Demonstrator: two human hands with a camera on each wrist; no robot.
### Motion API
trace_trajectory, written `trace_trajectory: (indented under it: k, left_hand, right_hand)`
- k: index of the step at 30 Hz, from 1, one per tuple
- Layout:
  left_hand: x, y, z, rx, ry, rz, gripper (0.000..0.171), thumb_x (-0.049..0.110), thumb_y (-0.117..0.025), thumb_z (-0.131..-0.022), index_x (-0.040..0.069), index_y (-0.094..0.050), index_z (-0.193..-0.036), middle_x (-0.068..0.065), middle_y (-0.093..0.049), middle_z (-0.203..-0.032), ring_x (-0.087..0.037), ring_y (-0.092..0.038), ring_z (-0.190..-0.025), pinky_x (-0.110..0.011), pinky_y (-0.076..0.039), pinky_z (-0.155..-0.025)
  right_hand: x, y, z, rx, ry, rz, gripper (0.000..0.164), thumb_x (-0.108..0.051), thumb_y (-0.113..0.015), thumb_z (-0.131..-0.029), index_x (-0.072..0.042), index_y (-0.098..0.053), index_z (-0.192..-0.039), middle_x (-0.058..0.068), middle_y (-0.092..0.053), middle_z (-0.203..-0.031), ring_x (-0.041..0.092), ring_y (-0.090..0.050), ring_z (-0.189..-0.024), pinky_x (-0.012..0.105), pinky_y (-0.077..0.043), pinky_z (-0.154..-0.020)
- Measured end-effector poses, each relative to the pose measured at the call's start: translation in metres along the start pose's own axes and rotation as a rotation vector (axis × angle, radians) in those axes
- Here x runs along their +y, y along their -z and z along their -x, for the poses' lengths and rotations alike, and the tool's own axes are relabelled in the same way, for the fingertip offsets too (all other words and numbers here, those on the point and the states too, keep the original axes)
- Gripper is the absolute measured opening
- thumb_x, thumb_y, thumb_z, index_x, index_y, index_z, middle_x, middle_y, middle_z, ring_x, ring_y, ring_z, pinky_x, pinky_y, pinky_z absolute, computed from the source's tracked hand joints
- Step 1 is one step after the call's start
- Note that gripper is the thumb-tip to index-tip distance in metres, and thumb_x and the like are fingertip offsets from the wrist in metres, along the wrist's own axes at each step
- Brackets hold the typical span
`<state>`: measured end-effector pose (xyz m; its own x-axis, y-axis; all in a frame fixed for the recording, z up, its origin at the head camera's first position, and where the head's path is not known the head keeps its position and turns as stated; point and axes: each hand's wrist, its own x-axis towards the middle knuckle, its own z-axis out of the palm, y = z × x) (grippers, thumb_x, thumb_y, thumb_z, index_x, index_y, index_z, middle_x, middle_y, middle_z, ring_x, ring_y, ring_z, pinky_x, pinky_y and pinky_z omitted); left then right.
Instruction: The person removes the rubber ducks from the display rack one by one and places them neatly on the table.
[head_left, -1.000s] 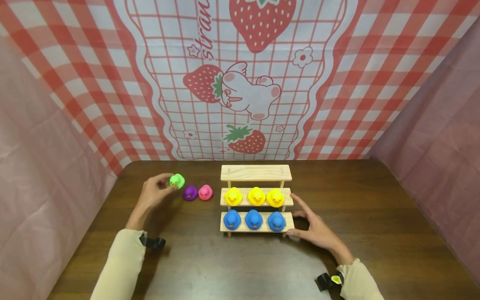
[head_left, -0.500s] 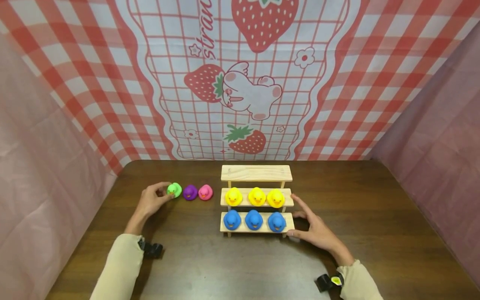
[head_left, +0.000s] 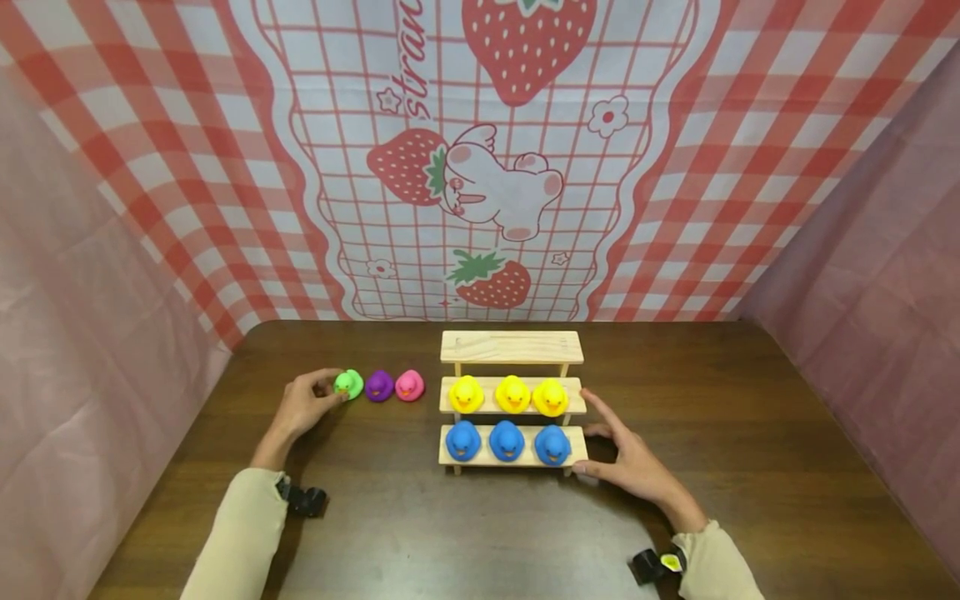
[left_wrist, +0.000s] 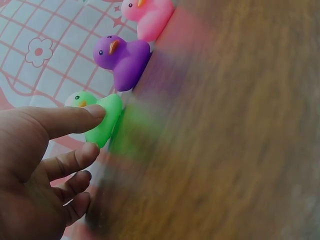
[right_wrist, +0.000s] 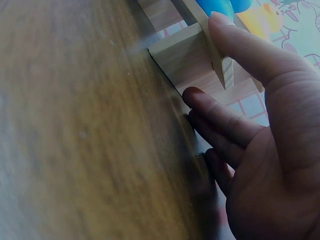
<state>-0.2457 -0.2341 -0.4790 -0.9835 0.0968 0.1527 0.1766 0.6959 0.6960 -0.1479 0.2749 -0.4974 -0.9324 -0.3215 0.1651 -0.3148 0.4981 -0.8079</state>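
My left hand (head_left: 303, 406) pinches a green rubber duck (left_wrist: 111, 118) between thumb and fingers, down at the tabletop. Beside it stand a purple rubber duck (head_left: 379, 386) and a pink rubber duck (head_left: 410, 386), making a row. A three-step wooden rack (head_left: 512, 347) carries yellow ducks (head_left: 467, 395) on its middle step and blue ducks (head_left: 507, 442) on the lowest one. At the rack's right end rests my right hand (head_left: 633, 461), fingers spread, with the thumb at the lowest step and the index fingertip by the middle step. In the right wrist view, the thumb touches the shelf end (right_wrist: 227, 74).
The brown wooden table (head_left: 450, 533) reaches back to a red-and-white strawberry cloth (head_left: 495, 208) hanging behind it. Pink curtains (head_left: 870, 333) close off both sides. The rack's top step holds no ducks.
My left hand has lowered the green duck and brought it slightly nearer, in line with the purple and pink ducks. My right hand has stayed at the rack's end.
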Motion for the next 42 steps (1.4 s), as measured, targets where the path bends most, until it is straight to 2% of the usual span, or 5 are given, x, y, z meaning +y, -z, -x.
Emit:
trace_trajectory:
  k: [7,24,30,35,42]
  left_hand:
    - [-0.002,-0.001,0.002,-0.009,0.009,0.012,0.041,0.008,-0.077,-0.085,-0.003,-0.066,-0.123,-0.011,-0.064,-0.077,-0.005,-0.05,-0.067,-0.021,-0.041,-0.063]
    - [0.006,0.01,0.006,-0.075,0.013,0.019,0.063,0.017,-0.083,-0.078,0.0,-0.058,-0.133,-0.007,-0.063,-0.077,-0.007,-0.051,-0.067,-0.022,-0.042,-0.062]
    - [0.029,0.013,0.006,-0.021,-0.034,0.06,0.055,0.017,-0.079,-0.083,0.001,-0.06,-0.131,-0.006,-0.064,-0.078,-0.005,-0.054,-0.069,-0.021,-0.044,-0.067]
    - [0.057,0.013,0.005,-0.012,-0.084,0.081,0.051,0.018,-0.079,-0.084,0.005,-0.062,-0.13,-0.007,-0.064,-0.08,-0.009,-0.054,-0.074,-0.022,-0.044,-0.069]
    - [0.083,0.007,0.007,-0.022,-0.142,0.109,0.05,0.017,-0.08,-0.084,0.006,-0.062,-0.129,-0.009,-0.065,-0.082,-0.028,-0.057,-0.086,-0.036,-0.044,-0.081]
  right_hand:
    - [0.0,-0.001,0.0,-0.002,-0.006,-0.001,0.103,-0.021,-0.084,-0.081,-0.029,-0.019,-0.16,0.012,-0.072,-0.119,0.004,-0.062,-0.112,0.074,-0.028,-0.105]
    - [-0.002,0.0,0.001,-0.002,-0.019,-0.003,0.102,-0.021,-0.083,-0.082,-0.027,-0.019,-0.161,0.016,-0.067,-0.129,0.005,-0.062,-0.113,0.076,-0.027,-0.105]
    - [-0.002,0.002,0.002,0.0,-0.011,-0.013,0.102,-0.019,-0.083,-0.082,-0.028,-0.019,-0.161,0.017,-0.064,-0.134,0.002,-0.061,-0.113,0.075,-0.028,-0.105]
    - [-0.001,0.001,0.002,-0.002,-0.007,-0.005,0.102,-0.02,-0.083,-0.082,-0.027,-0.018,-0.161,0.016,-0.047,-0.154,0.004,-0.061,-0.113,0.075,-0.028,-0.105]
    - [-0.002,0.001,0.0,-0.001,-0.004,-0.012,0.103,-0.02,-0.084,-0.081,-0.028,-0.019,-0.16,0.016,-0.055,-0.146,0.006,-0.063,-0.112,0.074,-0.027,-0.106]
